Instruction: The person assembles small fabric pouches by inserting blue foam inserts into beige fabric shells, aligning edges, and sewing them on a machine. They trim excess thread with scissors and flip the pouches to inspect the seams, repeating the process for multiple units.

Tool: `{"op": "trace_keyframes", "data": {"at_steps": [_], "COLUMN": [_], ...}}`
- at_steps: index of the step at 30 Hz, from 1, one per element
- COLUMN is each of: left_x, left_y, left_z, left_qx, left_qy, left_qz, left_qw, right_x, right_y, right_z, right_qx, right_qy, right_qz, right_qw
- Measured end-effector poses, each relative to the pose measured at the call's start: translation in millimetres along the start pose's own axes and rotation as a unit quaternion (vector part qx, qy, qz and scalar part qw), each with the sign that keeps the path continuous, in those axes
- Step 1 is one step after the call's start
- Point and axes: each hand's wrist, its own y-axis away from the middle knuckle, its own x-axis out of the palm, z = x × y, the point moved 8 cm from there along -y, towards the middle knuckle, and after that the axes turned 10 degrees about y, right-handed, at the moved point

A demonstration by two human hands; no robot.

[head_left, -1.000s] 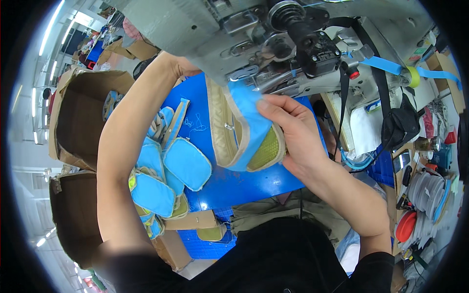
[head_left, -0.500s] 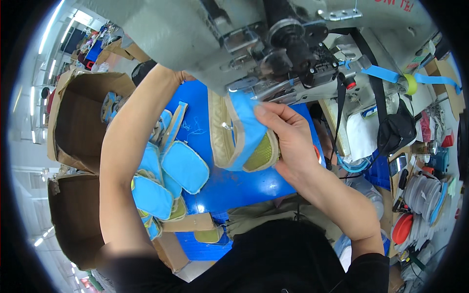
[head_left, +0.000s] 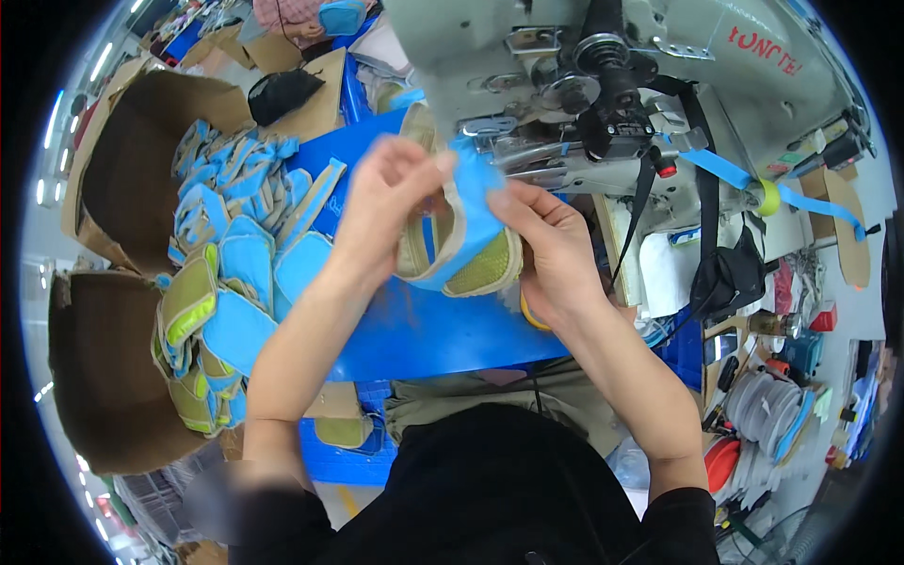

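Observation:
A sewn fabric pouch (head_left: 478, 221) in blue, beige and olive mesh is held between my hands, just below the sewing machine (head_left: 697, 42). My right hand (head_left: 556, 240) is closed on its right side, thumb on the blue band. My left hand (head_left: 381, 193), slightly blurred, has its fingers curled and pinched against the beige-blue edge at the upper left. The pouch's opening faces up, showing a beige lining. Under it lies the blue tabletop (head_left: 405, 334). Left of my left forearm, blue and olive pouch pieces (head_left: 235, 325) are heaped.
Two cardboard boxes (head_left: 80, 377) stand at the left, beside a pile of blue-beige strips (head_left: 226, 174). Blue tape (head_left: 720, 169) runs to the machine from the right through a yellow ring (head_left: 769, 198). Tape reels (head_left: 763, 405) sit at the far right. Another person (head_left: 292, 19) is at the upper left.
My left hand, hidden behind the machine head before, has come down to the pouch's edge. The pouch has shifted slightly left and up in view. The whole view has also shifted.

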Motion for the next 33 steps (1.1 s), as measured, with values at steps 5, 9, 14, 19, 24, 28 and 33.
{"op": "trace_keyframes", "data": {"at_steps": [5, 9, 14, 19, 24, 28, 33], "left_x": [38, 44, 37, 47, 22, 18, 52], "left_y": [22, 20, 6, 11, 41, 65, 104], "left_z": [32, 35, 35, 19, 5, 7, 11], "left_qx": [-0.17, -0.203, -0.215, -0.155, 0.215, 0.08, -0.202], "left_qy": [0.091, 0.132, 0.098, 0.092, -0.236, -0.207, 0.211], "left_qz": [0.1, 0.094, 0.1, 0.087, 0.058, 0.073, 0.095], "left_qw": [0.976, 0.966, 0.966, 0.98, 0.946, 0.972, 0.952], "right_x": [3, -2, 1, -1, -9, -14, -2], "right_y": [9, 11, 2, -3, 20, 55, 86], "right_z": [-2, -5, -3, 2, 13, 9, 7], "right_qx": [0.008, 0.013, 0.009, 0.005, -0.053, -0.148, -0.16], "right_qy": [0.01, 0.006, 0.001, 0.029, 0.144, 0.221, 0.181], "right_qz": [0.056, 0.055, 0.065, 0.067, 0.03, 0.027, 0.041], "right_qw": [0.998, 0.998, 0.998, 0.997, 0.988, 0.964, 0.969]}}
